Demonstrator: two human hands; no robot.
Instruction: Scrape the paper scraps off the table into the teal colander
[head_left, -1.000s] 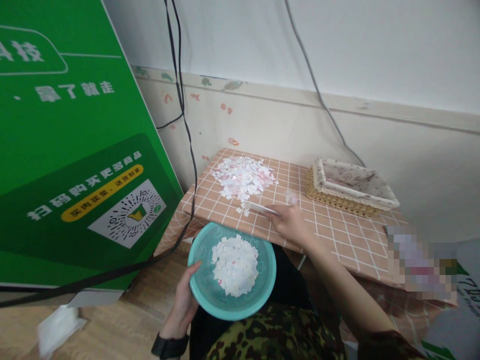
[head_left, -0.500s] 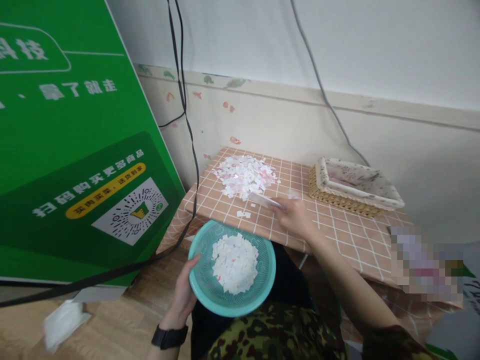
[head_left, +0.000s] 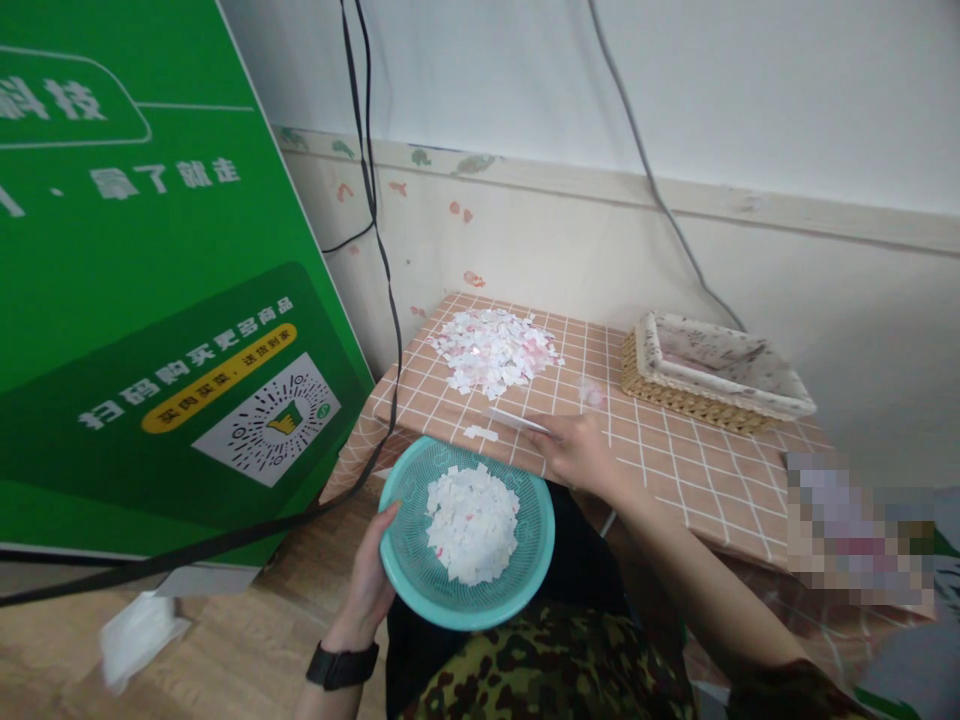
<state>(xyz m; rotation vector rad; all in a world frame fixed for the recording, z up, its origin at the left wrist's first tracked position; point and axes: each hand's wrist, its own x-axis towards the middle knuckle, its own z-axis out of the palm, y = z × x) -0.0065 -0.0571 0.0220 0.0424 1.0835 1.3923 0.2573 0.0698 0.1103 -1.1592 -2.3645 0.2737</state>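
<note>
My left hand [head_left: 372,570] is closed on the left rim of a turquoise plastic colander [head_left: 536,560], which is tucked below the table's front edge, over my lap. A heap of small white paper scraps [head_left: 472,525], with a few pink bits, lies in it. My right hand [head_left: 581,450] grips a thin, flat, pale card-like piece [head_left: 517,421], seen nearly edge-on just above the tabletop. In front of this piece are a few loose white scraps [head_left: 481,433] near the table edge. Behind it is a bigger pile of white and pinkish paper scraps [head_left: 491,350].
The table [head_left: 660,475] has a brown checked cloth. A lined wicker basket [head_left: 716,370] stands at its right back. Black cables [head_left: 390,300] hang at the left beside a green sign panel [head_left: 150,250]. A white packet [head_left: 142,635] lies on the wooden floor.
My right hand has drawn the flat piece away from the big pile, toward the table's front edge. The loose scraps have shifted slightly toward the edge. My left hand keeps holding the colander.
</note>
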